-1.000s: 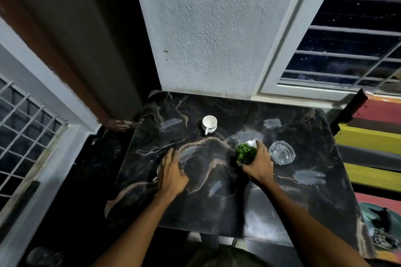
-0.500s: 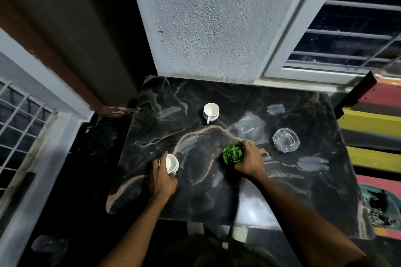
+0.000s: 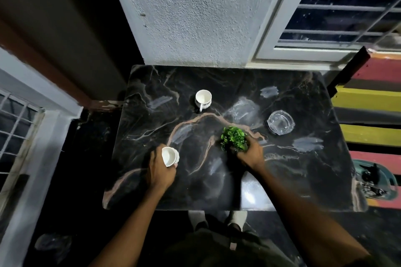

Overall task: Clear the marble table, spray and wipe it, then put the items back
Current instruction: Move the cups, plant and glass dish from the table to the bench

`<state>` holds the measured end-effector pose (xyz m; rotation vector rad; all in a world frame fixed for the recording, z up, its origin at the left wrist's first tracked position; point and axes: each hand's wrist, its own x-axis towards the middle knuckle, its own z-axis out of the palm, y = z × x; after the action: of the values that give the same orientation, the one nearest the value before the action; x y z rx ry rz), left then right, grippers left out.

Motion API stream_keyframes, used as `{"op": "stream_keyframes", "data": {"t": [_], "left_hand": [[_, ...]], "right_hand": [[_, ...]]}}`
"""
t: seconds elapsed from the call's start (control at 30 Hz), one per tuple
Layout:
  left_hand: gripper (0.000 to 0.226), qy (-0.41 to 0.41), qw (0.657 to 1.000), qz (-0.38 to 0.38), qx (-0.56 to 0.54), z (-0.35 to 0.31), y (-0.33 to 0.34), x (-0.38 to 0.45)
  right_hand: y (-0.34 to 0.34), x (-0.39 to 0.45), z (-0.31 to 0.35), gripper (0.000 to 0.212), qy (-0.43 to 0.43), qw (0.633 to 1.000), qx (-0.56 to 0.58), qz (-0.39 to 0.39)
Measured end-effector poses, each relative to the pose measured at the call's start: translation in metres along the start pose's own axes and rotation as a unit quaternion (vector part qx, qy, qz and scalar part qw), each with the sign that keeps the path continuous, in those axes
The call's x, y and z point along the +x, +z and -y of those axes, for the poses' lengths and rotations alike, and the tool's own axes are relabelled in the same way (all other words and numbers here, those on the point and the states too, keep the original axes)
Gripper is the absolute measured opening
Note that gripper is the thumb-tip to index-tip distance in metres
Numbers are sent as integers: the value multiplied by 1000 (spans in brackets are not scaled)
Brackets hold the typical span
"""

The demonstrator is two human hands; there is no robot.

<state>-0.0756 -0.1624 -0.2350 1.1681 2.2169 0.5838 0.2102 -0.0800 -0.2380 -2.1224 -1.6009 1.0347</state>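
Black marble table (image 3: 282,180), pale veins, whitish smears, glossy glare.

Cup (image 3: 203,98) behind plant (image 3: 234,138); ashtray (image 3: 280,122) right

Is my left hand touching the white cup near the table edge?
Touching. The head view shows the left hand with fingers curled round the white cup.

Black marble table (image 3: 282,180), two white cups (image 3: 203,98) (image 3: 170,156), green plant (image 3: 233,137), glass ashtray (image 3: 280,122)
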Motion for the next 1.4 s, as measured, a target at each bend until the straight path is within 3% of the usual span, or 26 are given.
{"op": "stream_keyframes", "data": {"t": [0.17, 0.33, 0.73, 0.9, 1.1, 1.4], "left_hand": [[59, 23, 994, 44, -99, -31, 17, -24], [60, 49, 986, 94, -130, -83, 50, -63], [56, 60, 944, 205, -249, -236, 192, -191], [61, 76, 943, 208, -248, -293, 261, -231], [62, 118, 943, 210, -231, -354, 316, -223], [56, 207, 945, 208, -143, -435, 404, -181]], "right_hand": [[-15, -33, -24, 62, 31, 991, 129, -30], [-45, -48, -77, 51, 71, 980, 180, -43], [-206, -53, -210, 48, 34, 966, 248, -63], [-274, -40, -273, 57, 74, 958, 270, -64], [-330, -5, -304, 47, 103, 946, 283, -123], [-376, 53, -355, 74, 157, 930, 267, -199]]}}
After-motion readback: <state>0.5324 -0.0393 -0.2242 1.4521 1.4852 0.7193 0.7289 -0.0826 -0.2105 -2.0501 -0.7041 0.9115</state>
